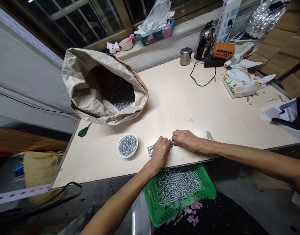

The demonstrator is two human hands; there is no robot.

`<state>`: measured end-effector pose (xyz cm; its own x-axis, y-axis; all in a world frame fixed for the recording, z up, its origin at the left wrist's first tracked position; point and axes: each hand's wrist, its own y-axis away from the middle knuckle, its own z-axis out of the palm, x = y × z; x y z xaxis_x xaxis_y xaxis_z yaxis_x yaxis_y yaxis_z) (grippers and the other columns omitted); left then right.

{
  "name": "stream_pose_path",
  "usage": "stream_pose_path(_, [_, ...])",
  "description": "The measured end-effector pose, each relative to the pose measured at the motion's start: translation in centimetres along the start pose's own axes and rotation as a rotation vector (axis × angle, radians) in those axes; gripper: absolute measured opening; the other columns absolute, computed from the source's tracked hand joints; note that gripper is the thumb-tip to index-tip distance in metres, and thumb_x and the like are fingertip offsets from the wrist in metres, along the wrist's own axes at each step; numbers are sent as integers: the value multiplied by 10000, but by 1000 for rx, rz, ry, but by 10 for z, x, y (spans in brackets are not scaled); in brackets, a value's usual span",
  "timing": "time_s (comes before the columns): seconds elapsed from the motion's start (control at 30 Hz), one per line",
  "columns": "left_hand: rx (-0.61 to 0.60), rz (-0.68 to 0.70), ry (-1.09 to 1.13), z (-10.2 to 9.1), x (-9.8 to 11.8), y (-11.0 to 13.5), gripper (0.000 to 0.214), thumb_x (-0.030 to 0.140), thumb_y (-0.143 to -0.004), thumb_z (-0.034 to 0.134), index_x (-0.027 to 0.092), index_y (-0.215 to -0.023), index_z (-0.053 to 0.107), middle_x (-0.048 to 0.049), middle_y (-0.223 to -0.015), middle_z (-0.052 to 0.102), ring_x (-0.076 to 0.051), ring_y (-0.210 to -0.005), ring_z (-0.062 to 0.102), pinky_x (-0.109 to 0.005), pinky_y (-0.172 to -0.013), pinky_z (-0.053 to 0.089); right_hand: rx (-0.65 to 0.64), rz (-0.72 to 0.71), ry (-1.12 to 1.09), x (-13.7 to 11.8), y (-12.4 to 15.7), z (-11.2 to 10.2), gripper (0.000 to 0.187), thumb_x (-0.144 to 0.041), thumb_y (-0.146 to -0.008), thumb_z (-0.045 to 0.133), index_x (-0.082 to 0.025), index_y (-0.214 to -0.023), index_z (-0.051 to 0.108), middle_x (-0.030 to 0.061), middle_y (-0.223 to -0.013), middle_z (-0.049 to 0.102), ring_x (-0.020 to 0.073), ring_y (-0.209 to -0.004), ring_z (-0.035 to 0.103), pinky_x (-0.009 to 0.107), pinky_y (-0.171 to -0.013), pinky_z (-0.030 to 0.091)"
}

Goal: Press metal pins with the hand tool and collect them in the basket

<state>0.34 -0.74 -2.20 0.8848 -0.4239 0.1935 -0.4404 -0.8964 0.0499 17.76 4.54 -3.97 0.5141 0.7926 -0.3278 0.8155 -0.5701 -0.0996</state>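
My left hand (161,150) is closed over a small silver metal bracket-like piece (150,150) near the table's front edge, its squared end sticking out to the left. Just to the right, my right hand (185,140) is closed too, fingertips pinched at a short metal part (172,142) between the hands. What the right fingers grip is mostly hidden. A white bowl (118,150) of small silver screw-like pieces (127,145) stands left of my hands. Below the table edge, a green plastic basket (150,209) holds many similar pieces (180,184).
A large woven sack (79,81) with metal pieces inside stands open at the back left. Scissors (83,131) lie at the left edge. Farther back are a metal canister (186,56), a kettle (205,40), an orange battery (223,50) and a tissue pack (240,83).
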Motion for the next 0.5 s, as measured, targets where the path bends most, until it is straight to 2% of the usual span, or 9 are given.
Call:
stream_pose_path(0.03, [19, -4, 2, 0, 1, 2, 154, 259, -931, 462, 168, -955, 584, -92, -965, 628, -238, -916, 517, -399, -795, 484, 9, -8, 2, 3, 1, -3, 108, -273, -887, 565, -167, -904, 578, 82, -901, 603, 208, -844, 519, 341, -721, 450])
stream_pose_path(0.13, [135, -8, 29, -4, 7, 20, 274, 255, -893, 539, 179, -1156, 528, -132, -1278, 527, -275, -1123, 473, -450, -893, 471, 20, -31, -26, 14, 7, -14, 593, -511, -760, 690, -140, -1189, 516, 139, -1100, 584, 257, -958, 518, 389, -787, 463])
stream_pose_path(0.17, [188, -12, 47, -5, 10, 29, 305, 249, -889, 545, 188, -1187, 516, -137, -1328, 489, -281, -1168, 455, -457, -918, 461, 21, -23, -32, 17, 9, -18, 687, -557, -753, 676, -134, -1256, 476, 153, -1134, 575, 268, -974, 519, 405, -802, 462])
stream_pose_path(0.23, [298, -74, 81, -8, 13, 50, 277, 243, -903, 518, 200, -1176, 537, -135, -1287, 513, -272, -1159, 477, -442, -922, 458, 61, 25, -32, 20, 12, -23, 634, -529, -831, 600, -141, -1307, 441, 158, -1139, 578, 266, -976, 529, 417, -822, 455])
stream_pose_path(0.33, [384, -334, 143, -14, 5, 80, 214, 282, -930, 458, 188, -1040, 615, -113, -1050, 599, -240, -991, 552, -385, -836, 473, 135, 77, -59, 13, 15, -23, 363, -347, -933, 492, -168, -1249, 500, 127, -1066, 595, 230, -938, 544, 381, -803, 452])
stream_pose_path(0.43, [275, -593, 269, -19, -11, 95, 273, 354, -914, 466, 164, -845, 649, -79, -847, 608, -218, -845, 569, -338, -743, 457, 107, 25, -132, -3, 18, -17, 241, -301, -947, 468, -165, -1115, 576, 95, -987, 604, 195, -879, 557, 341, -765, 447])
stream_pose_path(0.5, [167, -693, 322, -20, -19, 96, 302, 398, -880, 503, 158, -772, 652, -66, -792, 605, -210, -803, 569, -314, -705, 434, 74, -4, -154, -15, 18, -10, 226, -344, -931, 506, -168, -1039, 598, 76, -948, 607, 190, -854, 558, 335, -754, 439])
